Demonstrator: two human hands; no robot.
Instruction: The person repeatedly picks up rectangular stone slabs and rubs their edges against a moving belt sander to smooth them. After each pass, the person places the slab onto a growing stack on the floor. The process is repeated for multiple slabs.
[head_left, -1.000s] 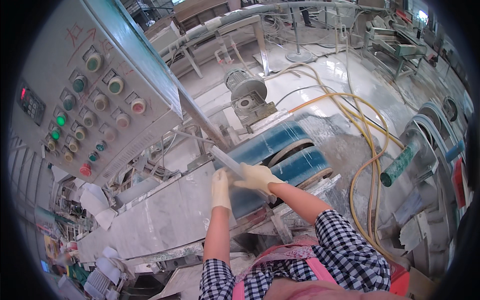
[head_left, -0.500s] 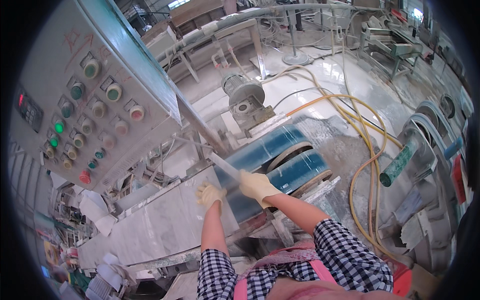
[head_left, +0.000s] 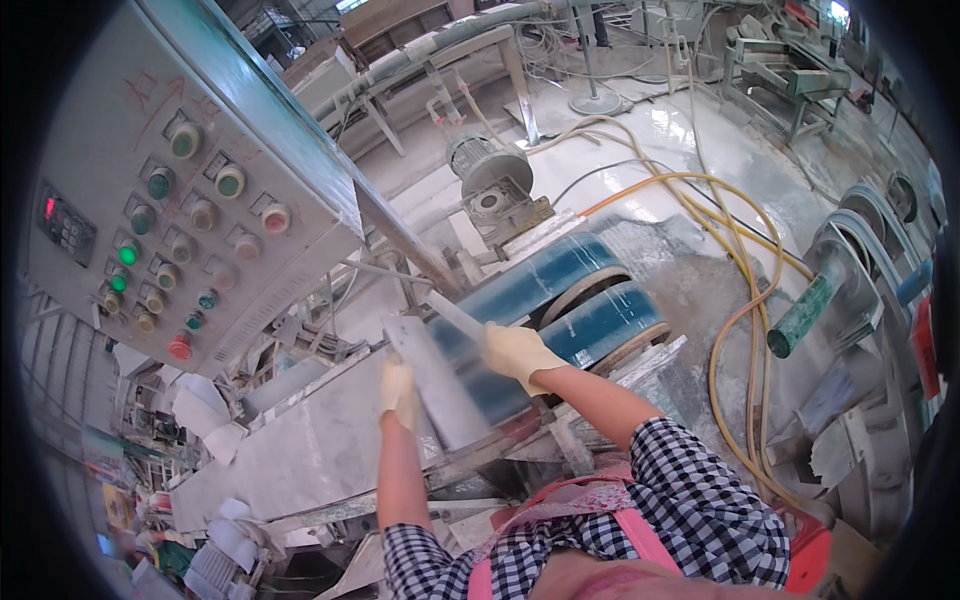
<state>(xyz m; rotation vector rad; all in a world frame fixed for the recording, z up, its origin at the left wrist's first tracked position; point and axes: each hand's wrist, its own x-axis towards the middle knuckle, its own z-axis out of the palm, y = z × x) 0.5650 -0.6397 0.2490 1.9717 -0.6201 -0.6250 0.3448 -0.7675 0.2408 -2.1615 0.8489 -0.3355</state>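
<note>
The left hand (head_left: 398,395), gloved, has its fingers together along the left edge of a pale slab (head_left: 436,388); whether they pinch it or only press there, I cannot tell. The slab is blurred and lies at an angle between the grey plate (head_left: 300,445) and the blue belts (head_left: 602,322). Just beyond, the right hand (head_left: 520,357), also gloved, is closed around the lower end of a narrow white strip (head_left: 456,316) next to the belts. Farther off stand a control box (head_left: 300,225) with 2 lit green buttons, and a grey motor (head_left: 488,200). A loose left hold could let the slab slip or strike the strip; if the belts run, right fingers so close could be caught. Compared with 0.5 s ago, the left hand is no longer spread over the plate, and the slab's outline now stands apart from it; the right hand has barely shifted.
</note>
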